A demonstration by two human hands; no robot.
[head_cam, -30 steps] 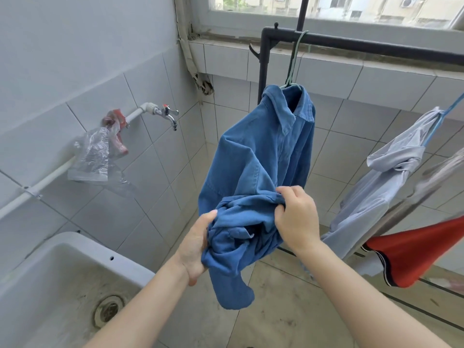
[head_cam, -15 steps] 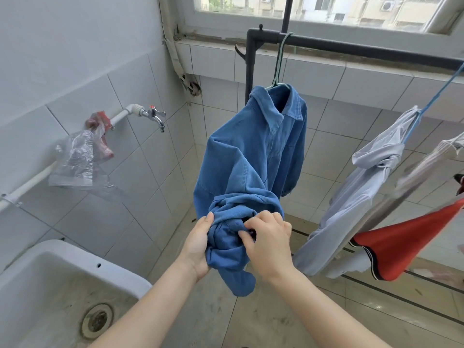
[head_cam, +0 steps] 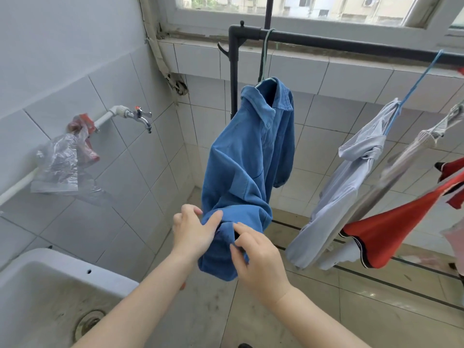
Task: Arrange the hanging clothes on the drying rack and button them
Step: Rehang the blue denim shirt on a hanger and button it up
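A blue denim shirt (head_cam: 241, 167) hangs from a green hanger (head_cam: 264, 56) on the black drying rack bar (head_cam: 351, 45). Its lower part is bunched up at chest height. My left hand (head_cam: 194, 229) grips the bunched cloth from the left, thumb laid over the fabric. My right hand (head_cam: 256, 254) pinches a fold of the same shirt from the right, its forefinger stretched along the cloth. A pale grey shirt (head_cam: 346, 187) on a blue hanger (head_cam: 411, 91) hangs to the right, then a striped garment (head_cam: 411, 151) and a red one (head_cam: 396, 232).
A white sink (head_cam: 62, 280) stands at lower left, with a tap (head_cam: 140, 116) and a plastic bag (head_cam: 57, 164) on the tiled wall above it. The rack's upright post (head_cam: 234, 71) stands behind the blue shirt. A window runs along the top. Tiled floor (head_cam: 351, 310) lies below.
The view has shifted left, so the shirt sits further right. Both hands have worked lower on the bunched blue cloth; my right hand has gone from a full grasp to a fingertip pinch.
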